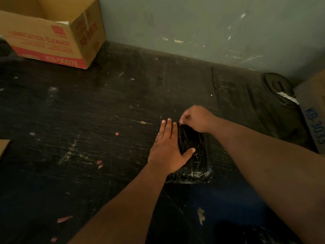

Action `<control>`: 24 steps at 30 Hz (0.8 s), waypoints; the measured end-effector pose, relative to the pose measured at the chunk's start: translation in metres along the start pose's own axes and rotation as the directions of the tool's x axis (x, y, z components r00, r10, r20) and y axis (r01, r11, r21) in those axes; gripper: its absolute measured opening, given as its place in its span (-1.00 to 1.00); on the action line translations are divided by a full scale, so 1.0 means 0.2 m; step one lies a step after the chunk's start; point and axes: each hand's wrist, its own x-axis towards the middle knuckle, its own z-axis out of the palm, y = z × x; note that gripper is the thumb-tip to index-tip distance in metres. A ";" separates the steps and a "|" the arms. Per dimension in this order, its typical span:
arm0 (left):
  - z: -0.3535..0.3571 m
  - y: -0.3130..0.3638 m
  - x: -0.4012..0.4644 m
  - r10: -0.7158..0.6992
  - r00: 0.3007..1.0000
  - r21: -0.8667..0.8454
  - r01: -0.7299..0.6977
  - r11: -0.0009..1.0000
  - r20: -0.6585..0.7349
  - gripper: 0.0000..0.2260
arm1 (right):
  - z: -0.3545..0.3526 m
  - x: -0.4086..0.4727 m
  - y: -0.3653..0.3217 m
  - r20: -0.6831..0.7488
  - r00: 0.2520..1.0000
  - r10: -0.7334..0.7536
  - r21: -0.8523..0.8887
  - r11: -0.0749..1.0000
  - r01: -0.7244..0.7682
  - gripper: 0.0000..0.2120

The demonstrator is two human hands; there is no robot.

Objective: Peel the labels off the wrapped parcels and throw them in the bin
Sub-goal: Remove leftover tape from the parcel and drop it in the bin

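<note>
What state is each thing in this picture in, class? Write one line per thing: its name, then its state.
Wrapped parcel: lying flat on the dark surface, held down.
Left hand: fingers straight, pressing on the parcel.
Right hand: fingers curled, pinching at the parcel's far edge.
Cardboard box: open at the top, upright by the wall.
Label: not clearly visible.

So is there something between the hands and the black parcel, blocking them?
Nothing visible does. The left hand lies flat on the black parcel, and the right hand pinches at its far edge. No label is discernible.
</note>
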 end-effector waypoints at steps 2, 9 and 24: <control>0.00 0.00 0.00 0.003 1.000 -0.004 -0.003 1.000 -0.004 -0.04 | -0.01 0.00 0.00 0.010 1.000 -0.004 -0.003 1.000 0.004 -0.89; 0.00 -0.01 0.01 -0.005 1.000 -0.013 0.005 1.000 -0.003 -0.04 | 0.00 0.03 -0.08 -0.002 1.000 -0.021 -0.213 0.977 0.020 -0.85; 0.02 -0.02 0.00 0.011 0.999 0.008 -0.011 1.000 -0.031 -0.04 | -0.03 -0.02 -0.03 0.057 0.998 -0.017 -0.023 1.000 0.018 -0.89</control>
